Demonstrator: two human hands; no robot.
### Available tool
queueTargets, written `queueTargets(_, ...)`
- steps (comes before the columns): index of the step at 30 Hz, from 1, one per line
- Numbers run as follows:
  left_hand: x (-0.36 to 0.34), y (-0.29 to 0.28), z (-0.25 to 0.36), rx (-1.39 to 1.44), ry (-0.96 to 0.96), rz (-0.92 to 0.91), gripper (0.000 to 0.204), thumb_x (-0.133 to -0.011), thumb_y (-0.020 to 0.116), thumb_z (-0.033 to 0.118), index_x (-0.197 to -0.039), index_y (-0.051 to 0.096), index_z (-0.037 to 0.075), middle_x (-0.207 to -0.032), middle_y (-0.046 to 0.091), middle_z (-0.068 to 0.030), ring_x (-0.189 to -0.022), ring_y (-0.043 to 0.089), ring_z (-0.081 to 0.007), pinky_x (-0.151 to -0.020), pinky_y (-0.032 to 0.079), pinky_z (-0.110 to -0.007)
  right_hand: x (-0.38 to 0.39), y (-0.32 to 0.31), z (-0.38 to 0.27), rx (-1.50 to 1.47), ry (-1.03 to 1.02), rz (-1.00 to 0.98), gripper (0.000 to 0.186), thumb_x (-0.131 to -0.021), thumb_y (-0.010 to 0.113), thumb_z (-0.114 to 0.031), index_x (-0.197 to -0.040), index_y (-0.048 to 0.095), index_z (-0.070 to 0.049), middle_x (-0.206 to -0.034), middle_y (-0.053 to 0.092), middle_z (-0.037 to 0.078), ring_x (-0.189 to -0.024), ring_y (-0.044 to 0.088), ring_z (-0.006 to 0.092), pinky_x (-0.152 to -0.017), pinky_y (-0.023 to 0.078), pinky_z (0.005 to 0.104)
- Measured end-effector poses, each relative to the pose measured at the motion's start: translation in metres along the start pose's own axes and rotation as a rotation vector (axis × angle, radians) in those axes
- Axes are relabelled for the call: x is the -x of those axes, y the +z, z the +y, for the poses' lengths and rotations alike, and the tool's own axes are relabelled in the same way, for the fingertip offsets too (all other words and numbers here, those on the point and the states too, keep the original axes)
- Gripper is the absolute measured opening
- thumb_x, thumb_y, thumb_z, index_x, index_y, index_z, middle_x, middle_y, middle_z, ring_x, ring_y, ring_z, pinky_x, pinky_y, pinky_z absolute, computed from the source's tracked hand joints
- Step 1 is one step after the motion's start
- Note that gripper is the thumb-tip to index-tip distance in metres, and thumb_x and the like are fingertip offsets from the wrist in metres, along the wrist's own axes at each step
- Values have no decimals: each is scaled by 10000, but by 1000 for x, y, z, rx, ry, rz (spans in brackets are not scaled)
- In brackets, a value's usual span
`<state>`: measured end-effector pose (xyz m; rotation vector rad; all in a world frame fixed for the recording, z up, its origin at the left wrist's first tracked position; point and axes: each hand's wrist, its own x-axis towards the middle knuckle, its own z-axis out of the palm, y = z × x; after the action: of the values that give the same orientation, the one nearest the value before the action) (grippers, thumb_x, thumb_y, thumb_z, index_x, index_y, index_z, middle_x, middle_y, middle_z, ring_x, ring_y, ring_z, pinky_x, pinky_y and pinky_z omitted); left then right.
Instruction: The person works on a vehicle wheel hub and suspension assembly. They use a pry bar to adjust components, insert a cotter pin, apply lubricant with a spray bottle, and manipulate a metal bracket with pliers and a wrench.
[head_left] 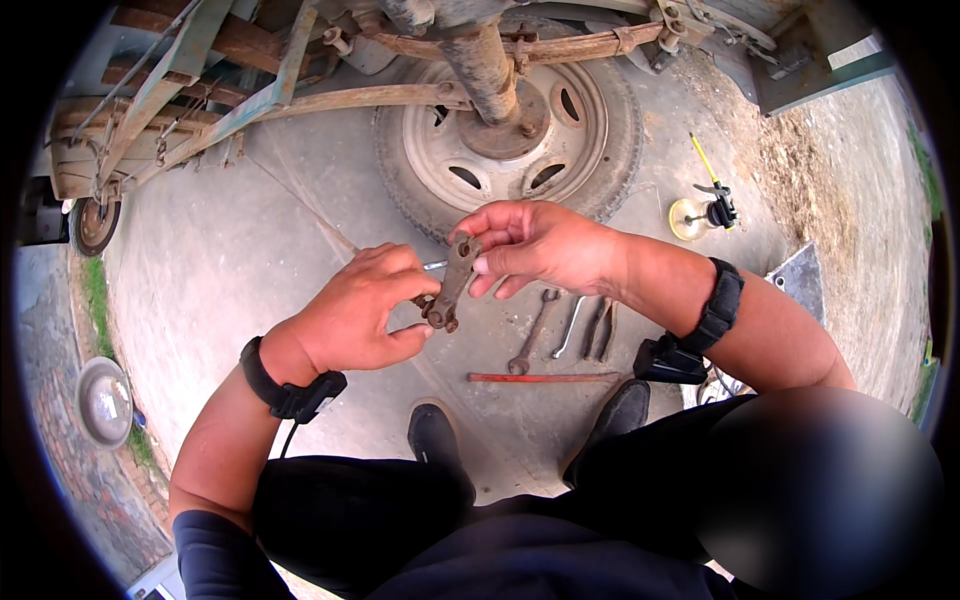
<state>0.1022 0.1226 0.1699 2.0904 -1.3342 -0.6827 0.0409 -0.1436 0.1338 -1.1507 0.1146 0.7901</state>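
Observation:
A rusty metal link [457, 277] with bolts at its ends is held upright in front of me, tilted slightly. My right hand [530, 250] pinches its upper end between thumb and fingers. My left hand [370, 310] is at its lower end, with bent fingers at a rusty bolt [426, 302] there and the thumb a little apart. A short silver bar [434, 265] shows behind the link, partly hidden by it. A large, dusty steel wheel with a tyre [395, 150] stands beyond my hands, under a rusty axle [480, 70].
A rusty spanner [530, 335], silver spanner [568, 327], pliers [598, 330] and red bar [540, 377] lie between my feet and the wheel. An oil can [700, 215] stands at the right, a metal bowl [102, 400] at the left. A rusty vehicle frame [170, 120] crosses the top.

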Motion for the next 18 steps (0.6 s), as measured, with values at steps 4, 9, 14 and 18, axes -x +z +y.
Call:
queueTargets(4,-1,-2,1,2,-6,-12,344,-741,790,174,-1055,681,86,-973,579,-91,-961,580,-313,-871,464,-419,1,-2,-1,-15,-9,-23,387,-969,648,-63,-1347,577,-105,-1177,661,-2,-1027,715,159,-823,560,287)
queueTargets(9,0,-3,1,17,-6,-9,345,-764,814,227,-1048,681,85,-969,586,-95,-950,584,-317,-867,466,-423,0,-2,0,-24,-18,-40,384,-969,659,-67,-1342,582,-111,-1174,670,-2,-1032,713,155,-818,560,282)
queueTargets(14,-1,-4,-1,30,40,1,327,-779,815,204,-1034,664,66,-950,577,-95,-922,570,-304,-832,462,-401,1,-3,-2,-38,-57,-103,379,-963,675,-57,-1329,596,-111,-1183,671,-3,-1044,714,162,-814,562,278)
queueTargets(18,-2,-6,1,42,9,-13,302,-801,803,264,-1013,674,92,-948,586,-87,-937,579,-309,-851,467,-411,2,-4,-2,-39,-71,-128,387,-955,684,-43,-1327,601,-108,-1180,675,-1,-1057,714,170,-816,566,278)
